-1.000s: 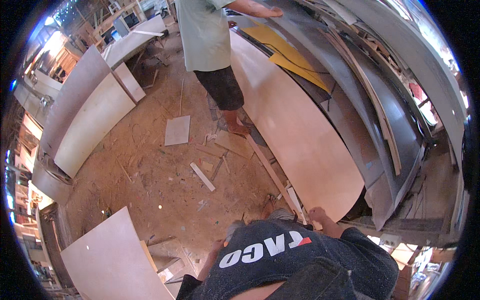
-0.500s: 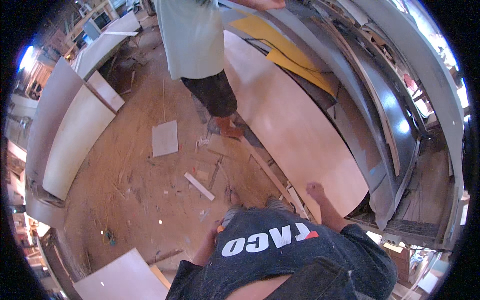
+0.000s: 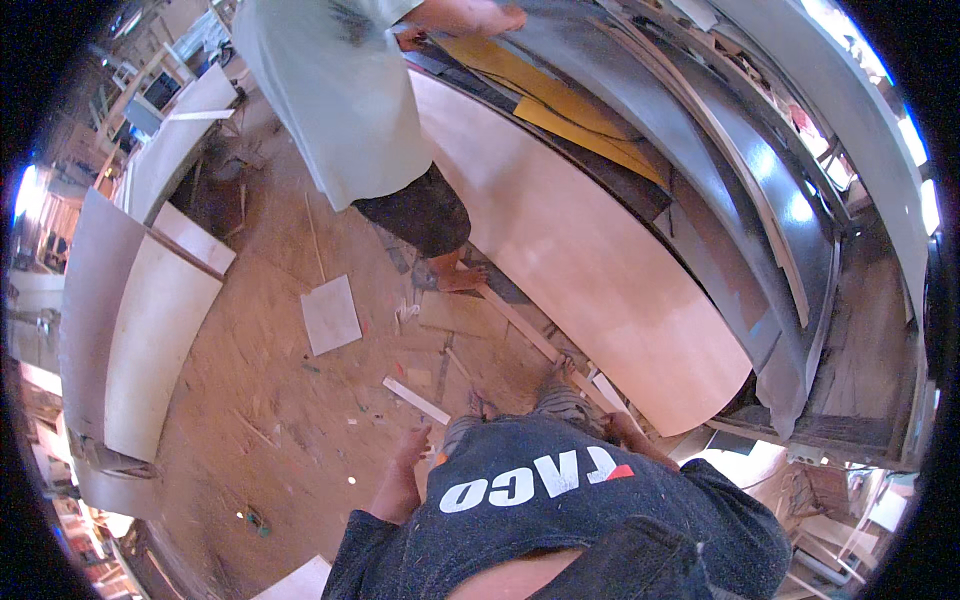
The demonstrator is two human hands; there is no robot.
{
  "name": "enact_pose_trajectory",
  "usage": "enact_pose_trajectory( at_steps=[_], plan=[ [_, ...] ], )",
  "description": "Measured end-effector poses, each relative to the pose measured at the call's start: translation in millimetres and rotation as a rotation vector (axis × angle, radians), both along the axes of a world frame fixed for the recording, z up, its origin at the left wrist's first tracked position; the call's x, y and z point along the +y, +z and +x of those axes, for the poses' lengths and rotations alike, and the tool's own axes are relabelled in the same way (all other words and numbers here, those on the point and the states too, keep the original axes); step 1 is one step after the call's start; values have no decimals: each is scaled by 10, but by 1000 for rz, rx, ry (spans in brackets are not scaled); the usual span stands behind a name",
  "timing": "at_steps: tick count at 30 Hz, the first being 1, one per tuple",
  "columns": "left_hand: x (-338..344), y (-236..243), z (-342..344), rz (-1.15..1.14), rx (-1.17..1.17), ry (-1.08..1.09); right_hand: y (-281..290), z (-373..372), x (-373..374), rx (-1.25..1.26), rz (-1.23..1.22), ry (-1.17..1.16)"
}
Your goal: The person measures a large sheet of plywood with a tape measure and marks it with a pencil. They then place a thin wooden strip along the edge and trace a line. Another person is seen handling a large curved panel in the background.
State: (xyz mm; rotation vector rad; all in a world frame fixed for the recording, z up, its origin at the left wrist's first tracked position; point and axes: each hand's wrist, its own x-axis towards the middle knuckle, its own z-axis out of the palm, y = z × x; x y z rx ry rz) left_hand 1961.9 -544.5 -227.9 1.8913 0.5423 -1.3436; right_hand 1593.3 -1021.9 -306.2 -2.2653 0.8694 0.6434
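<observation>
My left hand (image 3: 411,446) hangs beside my body, its fingers loosely curled with nothing visible in them. It is nearest to a narrow white strip of board (image 3: 416,400) on the floor. My right hand (image 3: 622,430) is low at my right side, partly covered by my dark shirt, so its fingers cannot be made out. Ahead of it is the near end of a long, pale plywood sheet (image 3: 600,280), which leans against a stack on the right. Neither hand touches the sheet.
A co-worker in a pale shirt (image 3: 335,110) and dark shorts stands barefoot by the sheet's far part. Behind it are a yellow panel (image 3: 580,135) and dark sheets (image 3: 690,130). A square offcut (image 3: 331,315) lies on the floor; curved panels (image 3: 160,345) stand left.
My right hand has drawn back from over the plywood sheet to my side, while my left hand has come forward. The co-worker has shifted left in view and shows more of one arm.
</observation>
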Motion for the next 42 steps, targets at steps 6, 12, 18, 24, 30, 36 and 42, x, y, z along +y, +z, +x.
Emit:
enact_pose_trajectory(
  at_steps=[6,12,18,24,30,36,42],
  plan=[
    [-39,-549,54,-212,117,-98,837,1146,-654,-111,228,-356],
    [-703,-492,19,-158,170,34,873,1122,-1250,-194,149,-474],
    [-1301,-44,-64,-156,30,41,749,804,-1633,73,148,-381],
    [-1283,-96,-58,-130,148,51,691,655,-1631,61,126,-284],
    [-1388,84,-128,-17,108,-32,-88,461,-1768,-86,157,-206],
    [-1265,-10,-139,-34,112,-42,4,784,-1790,-127,175,-357],
    [-1499,112,-179,1,70,-177,-70,826,-2064,-70,202,-275]
  ],
)
